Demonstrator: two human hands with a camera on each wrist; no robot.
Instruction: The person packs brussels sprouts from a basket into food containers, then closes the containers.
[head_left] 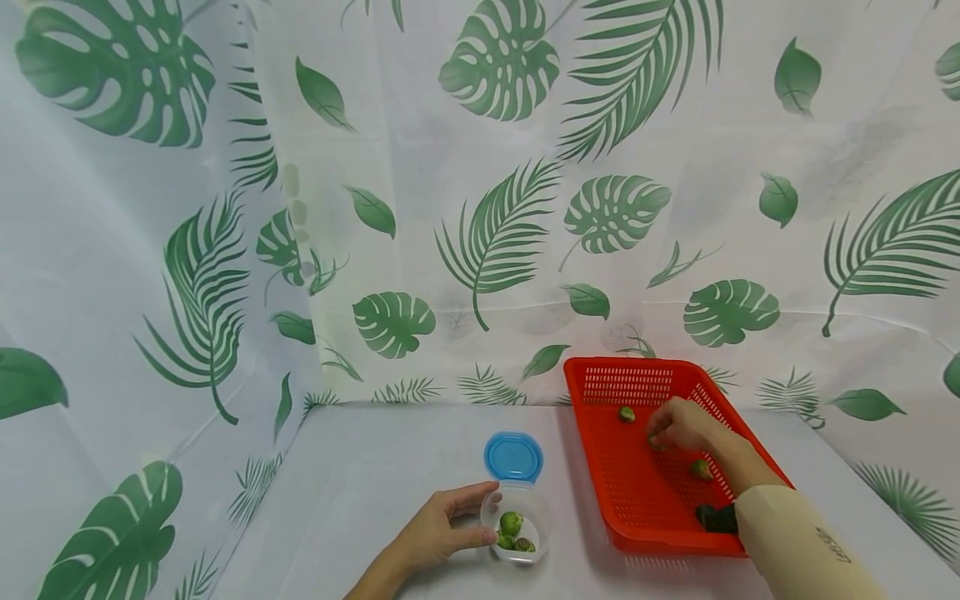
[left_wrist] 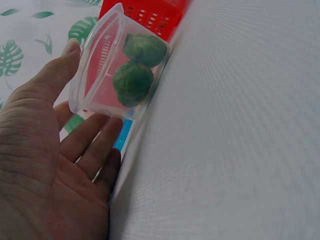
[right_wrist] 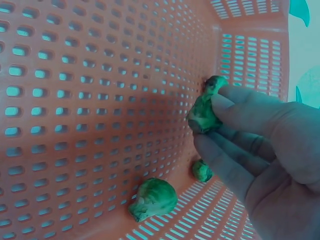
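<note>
In the head view my left hand (head_left: 444, 527) holds a small clear plastic container (head_left: 543, 533) at its left side, thumb and fingers spread around it. Several green Brussels sprouts (head_left: 512, 523) lie inside the container; two show through its wall in the left wrist view. Its blue lid (head_left: 513, 457) lies folded back behind it. Over on the right, my right hand (head_left: 684, 425) reaches into a red perforated basket (head_left: 600, 475). Thumb and fingers pinch a Brussels sprout (right_wrist: 202, 114), seen in the right wrist view. Other sprouts (right_wrist: 155, 199) rest in the basket, apart from the hand.
A white-covered table (head_left: 360, 475) carries the container and basket. Behind and to the left hangs a white sheet with green leaf prints (head_left: 495, 233). A dark object (head_left: 716, 518) shows at the basket's near right, beside the right sleeve; its kind is unclear.
</note>
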